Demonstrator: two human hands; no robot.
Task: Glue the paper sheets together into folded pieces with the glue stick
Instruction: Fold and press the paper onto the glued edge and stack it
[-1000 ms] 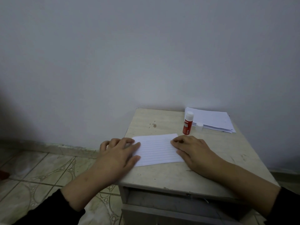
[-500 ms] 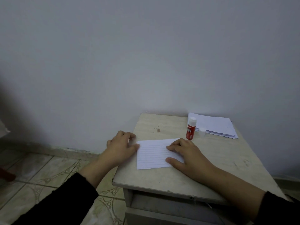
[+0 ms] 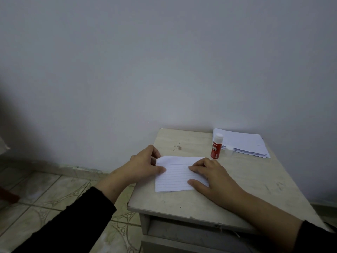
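Head view: L hand (image 3: 144, 166) pinches the left edge of the lined paper sheet (image 3: 175, 177), thumb on top, fingers curled under, w/ the far-left corner lifted off the small table (image 3: 246, 181). R hand (image 3: 211, 178) lies flat on the sheet's right part, fingers straight, pressing it down. Glue stick (image 3: 216, 146) stands upright just beyond the R fingertips, capless; small clear cap (image 3: 229, 149) beside it. Paper stack (image 3: 242, 142) sits farther back-right of that hand, touching the stick's far side or just behind, can't tell.
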